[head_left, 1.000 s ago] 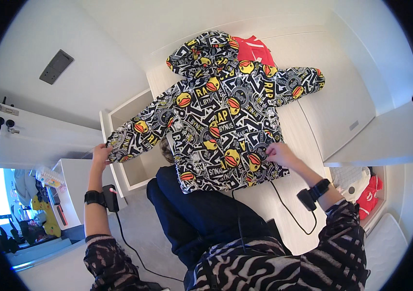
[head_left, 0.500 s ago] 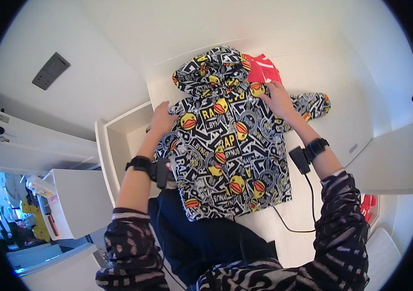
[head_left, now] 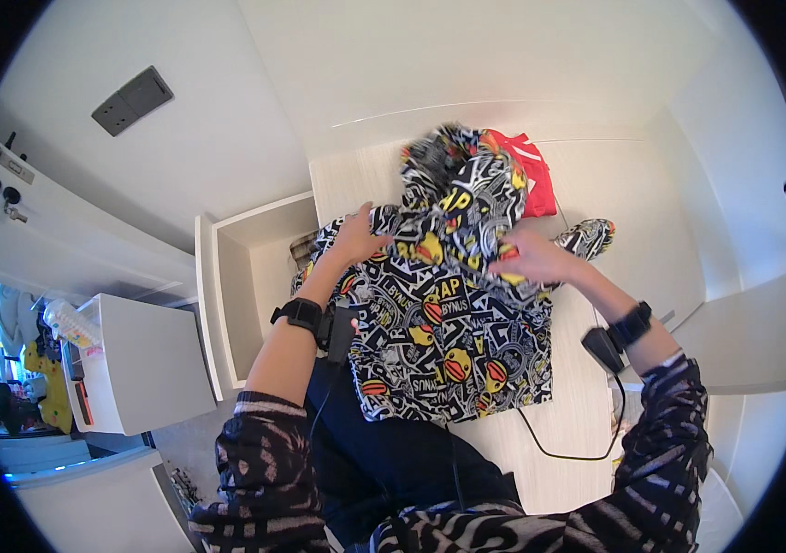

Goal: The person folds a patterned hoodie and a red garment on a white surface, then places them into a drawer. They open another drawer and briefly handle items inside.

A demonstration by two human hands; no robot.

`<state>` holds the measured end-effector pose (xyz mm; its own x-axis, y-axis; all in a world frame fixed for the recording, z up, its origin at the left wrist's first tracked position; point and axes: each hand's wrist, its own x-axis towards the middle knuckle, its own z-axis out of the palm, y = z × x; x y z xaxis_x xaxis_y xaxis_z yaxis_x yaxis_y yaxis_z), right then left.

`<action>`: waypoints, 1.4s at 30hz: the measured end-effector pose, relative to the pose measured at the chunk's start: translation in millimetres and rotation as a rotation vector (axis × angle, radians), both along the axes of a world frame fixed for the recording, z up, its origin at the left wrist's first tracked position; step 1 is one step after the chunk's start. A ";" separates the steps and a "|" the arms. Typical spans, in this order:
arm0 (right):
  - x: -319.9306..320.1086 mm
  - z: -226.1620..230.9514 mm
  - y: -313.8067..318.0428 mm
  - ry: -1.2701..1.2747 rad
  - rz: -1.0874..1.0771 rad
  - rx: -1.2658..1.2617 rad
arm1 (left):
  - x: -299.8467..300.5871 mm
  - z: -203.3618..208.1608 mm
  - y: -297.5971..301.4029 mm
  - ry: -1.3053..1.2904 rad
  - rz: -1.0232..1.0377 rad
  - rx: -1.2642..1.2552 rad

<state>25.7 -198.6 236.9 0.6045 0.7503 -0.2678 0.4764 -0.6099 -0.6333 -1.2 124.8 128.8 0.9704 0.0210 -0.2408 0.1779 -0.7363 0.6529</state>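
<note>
A hooded jacket [head_left: 420, 359], black and white with yellow duck faces, lies spread on a pale wooden surface with its hem near my lap. Its upper part is bunched and folded over, and the hood [head_left: 443, 157] at the far end is slightly blurred. My left hand [head_left: 359, 241] grips the fabric near the left shoulder, fingers curled into it. On the other side my right hand [head_left: 533, 260] pinches the gathered cloth by the right shoulder. One sleeve [head_left: 588, 238] sticks out past my right hand. Red clothing [head_left: 533, 170] with white stripes lies partly under the hood.
An open drawer [head_left: 259, 267] stands left of the jacket, with checked cloth [head_left: 303, 247] at its edge. A black cable [head_left: 568, 456] loops from my right wrist device [head_left: 616, 339]. Beyond are a white door [head_left: 79, 221], a wall socket [head_left: 133, 100] and a white cabinet [head_left: 144, 364].
Both hands have drawn closer to me, the left also shifting right. The jacket's upper part has been pulled toward me and bunched, with its hood moving right.
</note>
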 end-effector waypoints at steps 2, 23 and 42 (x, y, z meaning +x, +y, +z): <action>-41.2 33.5 -6.4 0.096 0.018 0.012 | -1.3 15.7 -8.4 -0.027 -0.168 0.198; -154.0 238.0 -76.1 -0.564 0.021 0.455 | -275.2 368.5 -60.8 -0.387 0.143 -0.194; -130.6 228.1 -78.1 -1.202 0.240 0.564 | -349.2 338.2 -98.6 -1.076 0.354 0.916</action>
<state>-104.9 -276.7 465.0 0.0841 0.7010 0.7081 0.9662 -0.2311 0.1140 -350.4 26.2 467.1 0.5810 0.0363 0.8131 0.1730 -0.9817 -0.0798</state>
